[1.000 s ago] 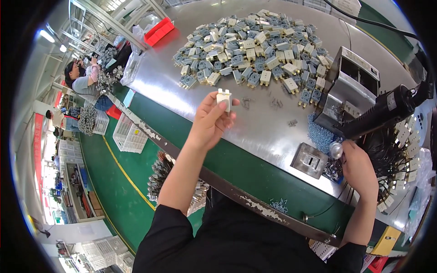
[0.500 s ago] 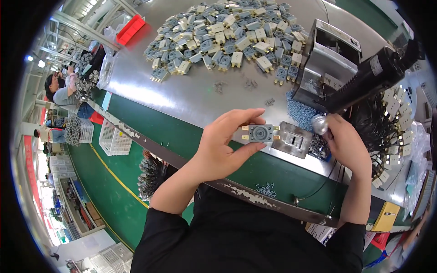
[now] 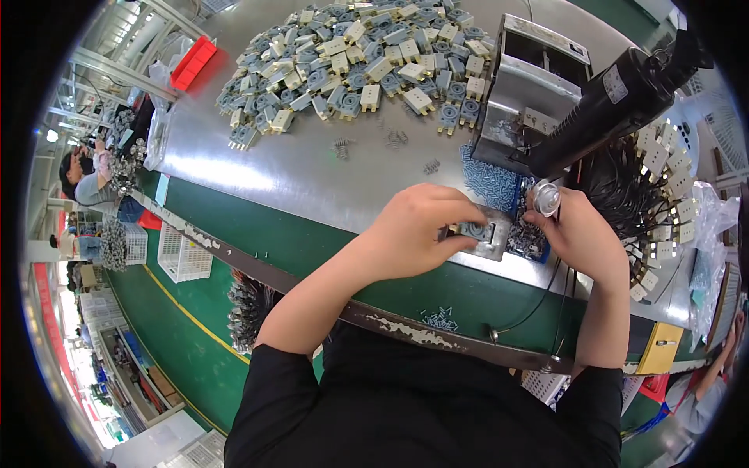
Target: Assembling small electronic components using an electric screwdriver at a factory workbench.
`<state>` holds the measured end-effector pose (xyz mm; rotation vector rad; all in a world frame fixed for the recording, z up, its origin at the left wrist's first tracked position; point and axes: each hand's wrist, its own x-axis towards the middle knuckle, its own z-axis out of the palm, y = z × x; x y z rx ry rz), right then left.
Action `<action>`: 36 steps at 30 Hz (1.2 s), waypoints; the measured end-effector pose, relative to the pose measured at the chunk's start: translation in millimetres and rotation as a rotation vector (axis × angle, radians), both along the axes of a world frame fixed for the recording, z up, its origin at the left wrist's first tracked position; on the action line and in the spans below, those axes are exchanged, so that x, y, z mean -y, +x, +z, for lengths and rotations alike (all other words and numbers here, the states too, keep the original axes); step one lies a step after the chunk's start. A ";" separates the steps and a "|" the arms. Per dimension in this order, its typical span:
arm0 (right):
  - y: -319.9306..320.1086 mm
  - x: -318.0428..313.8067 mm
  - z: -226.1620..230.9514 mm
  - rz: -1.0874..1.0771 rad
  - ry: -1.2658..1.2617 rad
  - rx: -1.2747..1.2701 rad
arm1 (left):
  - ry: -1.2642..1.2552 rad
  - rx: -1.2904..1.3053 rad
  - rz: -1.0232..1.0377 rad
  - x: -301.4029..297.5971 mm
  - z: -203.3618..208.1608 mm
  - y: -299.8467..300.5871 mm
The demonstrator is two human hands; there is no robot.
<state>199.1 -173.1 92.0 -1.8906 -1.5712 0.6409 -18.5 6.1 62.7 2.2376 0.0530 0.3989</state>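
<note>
The left hand (image 3: 417,230) pinches one small grey socket part (image 3: 473,231) down onto the single metal fixture plate (image 3: 493,243) at the near edge of the steel bench (image 3: 296,175), while the right hand (image 3: 581,234), fingers curled narrow, is closed round one silvery knob (image 3: 546,196) just beside it. One black power screwdriver (image 3: 616,93) slants above; one heap (image 3: 367,58) of parts, too many to count, lies far back

Factory assembly line: steel workbench (image 3: 257,168), heaped switch parts (image 3: 367,58), crates (image 3: 183,253).
</note>
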 end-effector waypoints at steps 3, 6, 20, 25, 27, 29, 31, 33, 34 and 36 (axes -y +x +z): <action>0.3 -0.4 -0.6 0.007 -0.008 0.002 | -0.013 0.071 -0.028 -1.4 -18.6 9.0; 1.2 0.5 -1.1 0.003 0.018 -0.023 | -0.028 0.144 -0.013 -2.3 -31.1 10.2; 1.3 0.9 2.4 0.041 0.078 0.024 | -0.083 0.244 0.026 4.4 -49.6 13.6; -5.6 1.9 7.0 -0.051 0.060 -0.038 | 0.092 0.250 -0.012 -1.5 -44.6 10.0; -6.1 0.6 7.3 -0.094 0.064 -0.062 | 0.095 0.282 0.035 -8.1 -39.9 7.0; -4.4 1.2 5.7 -0.017 0.117 0.033 | 0.094 0.317 0.073 -15.1 -36.0 6.1; -0.4 0.8 4.0 0.030 0.089 0.047 | -0.066 0.169 0.568 -23.8 -33.1 5.9; -0.5 0.8 0.8 0.078 0.061 0.061 | 0.063 0.081 0.562 -35.7 -33.9 5.1; -2.1 -0.3 -0.6 0.063 0.060 0.057 | 0.193 -0.006 0.560 -39.1 -34.0 4.7; -2.5 -1.7 0.6 0.050 0.060 0.054 | 0.250 0.008 0.502 -41.0 -43.3 3.8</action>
